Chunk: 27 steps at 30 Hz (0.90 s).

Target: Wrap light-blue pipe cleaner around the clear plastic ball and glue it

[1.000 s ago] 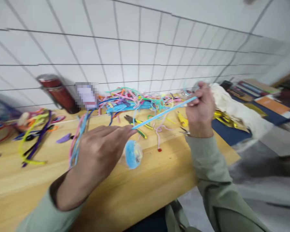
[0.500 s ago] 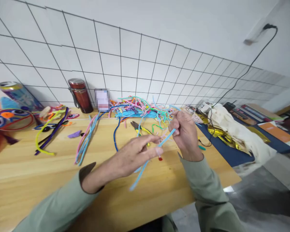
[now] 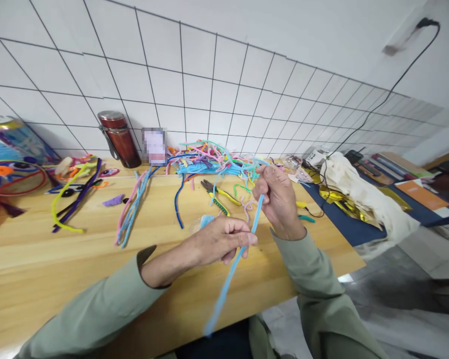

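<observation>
A light blue pipe cleaner (image 3: 226, 289) runs between my hands, its long free end hanging toward the table's front edge. My left hand (image 3: 220, 240) pinches it partway along, between thumb and fingers. Higher up, my right hand (image 3: 277, 197) is closed around its upper part. Behind my left hand a light blue round piece (image 3: 206, 221) is partly hidden. Pliers with yellow and green handles (image 3: 219, 197) lie just beyond my hands. A pale pink pipe cleaner (image 3: 248, 207) curls on the table beside my right hand.
Along the wall lies a tangled heap of coloured pipe cleaners (image 3: 209, 164). A red thermos (image 3: 119, 142) and a drink can (image 3: 20, 142) stand at the left. Another bundle of pipe cleaners (image 3: 132, 212) lies left of centre. White cloth (image 3: 359, 192) and books (image 3: 392, 164) occupy the right side.
The light blue pipe cleaner was stretched slantwise between both hands; now it hangs more steeply, with a long end below my left hand. My left hand has moved right, closer to my right hand.
</observation>
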Motion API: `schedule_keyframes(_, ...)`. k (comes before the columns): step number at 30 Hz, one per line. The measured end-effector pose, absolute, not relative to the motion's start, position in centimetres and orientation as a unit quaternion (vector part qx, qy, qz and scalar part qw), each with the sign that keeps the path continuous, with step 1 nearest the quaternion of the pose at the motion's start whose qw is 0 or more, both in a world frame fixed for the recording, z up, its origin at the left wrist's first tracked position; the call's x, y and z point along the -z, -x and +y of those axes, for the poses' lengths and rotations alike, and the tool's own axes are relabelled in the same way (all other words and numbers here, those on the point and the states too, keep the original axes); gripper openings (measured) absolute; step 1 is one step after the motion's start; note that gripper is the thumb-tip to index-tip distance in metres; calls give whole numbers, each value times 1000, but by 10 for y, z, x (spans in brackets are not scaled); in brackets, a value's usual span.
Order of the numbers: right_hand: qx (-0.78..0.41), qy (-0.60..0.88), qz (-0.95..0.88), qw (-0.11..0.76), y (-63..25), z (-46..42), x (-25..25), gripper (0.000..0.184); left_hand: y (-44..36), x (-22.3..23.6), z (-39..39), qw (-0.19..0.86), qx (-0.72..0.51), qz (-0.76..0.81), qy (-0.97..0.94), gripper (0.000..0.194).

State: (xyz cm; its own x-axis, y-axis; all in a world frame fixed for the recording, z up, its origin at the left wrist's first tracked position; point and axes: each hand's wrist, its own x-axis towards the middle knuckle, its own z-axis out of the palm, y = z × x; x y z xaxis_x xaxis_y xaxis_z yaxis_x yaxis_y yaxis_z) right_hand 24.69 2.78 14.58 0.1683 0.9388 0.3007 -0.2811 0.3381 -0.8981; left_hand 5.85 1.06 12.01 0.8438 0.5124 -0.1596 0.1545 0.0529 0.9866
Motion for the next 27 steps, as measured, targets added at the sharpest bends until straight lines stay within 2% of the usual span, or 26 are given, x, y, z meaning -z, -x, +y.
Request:
schedule_keyframes(10,-454,357,-466,670,-249,27,-145,39,-69,-107,-3,724,-94,247,-637,53)
schedule_keyframes(14,-453,347,-467,676,-255,29,-146,37,-68,-110,-8,700,-105,260,-657,46)
schedule_keyframes(19,-445,350,-466,680,-260,33,-147,36,-69,-110,-16,720,-49,235,-652,47)
schedule_keyframes(22,-439,354,-461,685,-261,35,-149,34,-71,-103,-23,702,-64,236,-669,52)
schedule_keyframes(27,-437,357,-456,689,-266,39,-150,32,-66,-100,-29,691,-29,217,-689,39)
